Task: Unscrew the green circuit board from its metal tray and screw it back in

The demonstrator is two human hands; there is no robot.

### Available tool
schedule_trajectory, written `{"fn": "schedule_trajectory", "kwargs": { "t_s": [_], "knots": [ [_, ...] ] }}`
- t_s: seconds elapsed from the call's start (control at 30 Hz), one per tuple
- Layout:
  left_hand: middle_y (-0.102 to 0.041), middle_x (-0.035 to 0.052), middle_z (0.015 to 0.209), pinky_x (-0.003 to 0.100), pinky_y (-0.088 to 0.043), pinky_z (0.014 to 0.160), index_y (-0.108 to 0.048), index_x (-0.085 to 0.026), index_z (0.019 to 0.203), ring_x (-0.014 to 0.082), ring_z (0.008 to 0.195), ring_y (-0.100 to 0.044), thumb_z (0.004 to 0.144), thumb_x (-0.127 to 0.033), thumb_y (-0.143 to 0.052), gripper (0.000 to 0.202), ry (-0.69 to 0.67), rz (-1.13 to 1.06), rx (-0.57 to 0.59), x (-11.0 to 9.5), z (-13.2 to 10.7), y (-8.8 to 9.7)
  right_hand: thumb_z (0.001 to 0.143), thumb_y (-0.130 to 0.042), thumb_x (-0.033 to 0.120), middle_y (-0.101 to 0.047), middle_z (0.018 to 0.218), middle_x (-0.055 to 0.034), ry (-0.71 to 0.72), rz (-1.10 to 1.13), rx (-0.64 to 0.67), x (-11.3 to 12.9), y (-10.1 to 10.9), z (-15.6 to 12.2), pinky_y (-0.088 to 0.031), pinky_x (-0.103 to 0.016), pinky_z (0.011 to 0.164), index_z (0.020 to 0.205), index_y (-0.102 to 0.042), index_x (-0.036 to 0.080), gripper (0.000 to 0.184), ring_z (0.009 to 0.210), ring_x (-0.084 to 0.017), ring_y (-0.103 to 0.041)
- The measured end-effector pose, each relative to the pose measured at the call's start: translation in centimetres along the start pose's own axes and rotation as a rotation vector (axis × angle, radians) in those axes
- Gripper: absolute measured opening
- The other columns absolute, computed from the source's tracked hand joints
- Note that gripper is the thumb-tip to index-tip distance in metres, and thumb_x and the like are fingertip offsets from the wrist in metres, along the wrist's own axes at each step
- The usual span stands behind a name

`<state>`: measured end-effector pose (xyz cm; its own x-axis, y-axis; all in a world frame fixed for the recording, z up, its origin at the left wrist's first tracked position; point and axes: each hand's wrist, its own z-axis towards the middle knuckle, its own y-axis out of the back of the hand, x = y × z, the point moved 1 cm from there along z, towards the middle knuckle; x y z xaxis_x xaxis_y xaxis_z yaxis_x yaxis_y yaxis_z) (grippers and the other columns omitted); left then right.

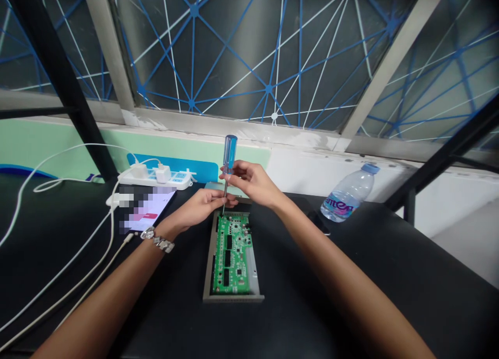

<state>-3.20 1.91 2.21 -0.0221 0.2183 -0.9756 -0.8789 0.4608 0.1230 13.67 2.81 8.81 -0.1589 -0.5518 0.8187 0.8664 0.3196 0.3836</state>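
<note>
A screwdriver [230, 152] with a clear and blue handle stands nearly upright over the far left corner of a green circuit board [236, 255]. The board sits in a grey metal case [209, 265] lying lengthwise on the black table. My right hand [251, 182] is closed round the lower handle with thumb and fingers. Lower down, my left hand [205, 205] pinches the metal shaft near the tip. The tip meets the board's corner; any screw under it is too small to make out. A metal watch [158, 239] is on my left wrist.
At left, a phone [152, 211] lies by a white power strip [156, 178] with chargers, and white cables [111, 229] run toward me. A water bottle [349, 193] leans at right, beside a dark flat object [319, 224]. A wall and windows rise behind the table.
</note>
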Motion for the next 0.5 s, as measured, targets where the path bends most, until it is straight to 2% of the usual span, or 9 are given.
{"fn": "schedule_trajectory", "kwargs": {
  "t_s": [0.13, 0.27, 0.4, 0.5],
  "knots": [
    [-0.074, 0.0092, 0.110, 0.041, -0.043, 0.105, -0.072, -0.017, 0.105, 0.0222, 0.108, -0.068, 0.087, -0.030, -0.064, 0.023, 0.006, -0.006, 0.001, 0.1, 0.0, 0.0, 0.080, -0.069, 0.035, -0.067, 0.089, -0.0067, 0.011, 0.024, -0.009, 0.0, 0.3, 0.2, -0.050, -0.033, 0.078, 0.091, -0.062, 0.014, 0.024, 0.082, -0.018, -0.064],
    [-0.075, 0.0091, 0.108, 0.040, -0.046, 0.101, -0.072, -0.017, 0.104, 0.0234, 0.107, -0.068, 0.089, -0.034, -0.062, 0.025, -0.022, 0.058, -0.011, 0.3, 0.0, -0.1, 0.078, -0.071, 0.035, -0.060, 0.073, 0.0001, 0.055, -0.101, -0.130, -0.1, -0.1, 0.1, -0.046, -0.028, 0.065, 0.079, -0.057, 0.018, 0.022, 0.068, -0.013, -0.056],
    [-0.077, 0.0075, 0.098, 0.036, -0.051, 0.087, -0.074, -0.019, 0.094, 0.0253, 0.096, -0.070, 0.090, -0.037, -0.057, 0.026, -0.132, 0.327, -0.103, 0.2, 0.0, -0.4, 0.079, -0.067, 0.032, -0.051, 0.063, 0.0054, 0.068, -0.238, -0.309, -0.1, -1.2, -0.2, -0.038, -0.025, 0.055, 0.072, -0.046, 0.021, 0.024, 0.055, -0.010, -0.045],
    [-0.077, 0.0067, 0.093, 0.034, -0.050, 0.082, -0.075, -0.020, 0.090, 0.0253, 0.089, -0.070, 0.093, -0.036, -0.053, 0.028, -0.189, 0.477, -0.139, 0.1, 0.0, -0.5, 0.080, -0.066, 0.034, -0.047, 0.062, 0.0058, 0.039, -0.295, -0.352, 0.0, -1.5, -0.4, -0.038, -0.025, 0.054, 0.072, -0.045, 0.022, 0.025, 0.054, -0.010, -0.044]
  ]
}}
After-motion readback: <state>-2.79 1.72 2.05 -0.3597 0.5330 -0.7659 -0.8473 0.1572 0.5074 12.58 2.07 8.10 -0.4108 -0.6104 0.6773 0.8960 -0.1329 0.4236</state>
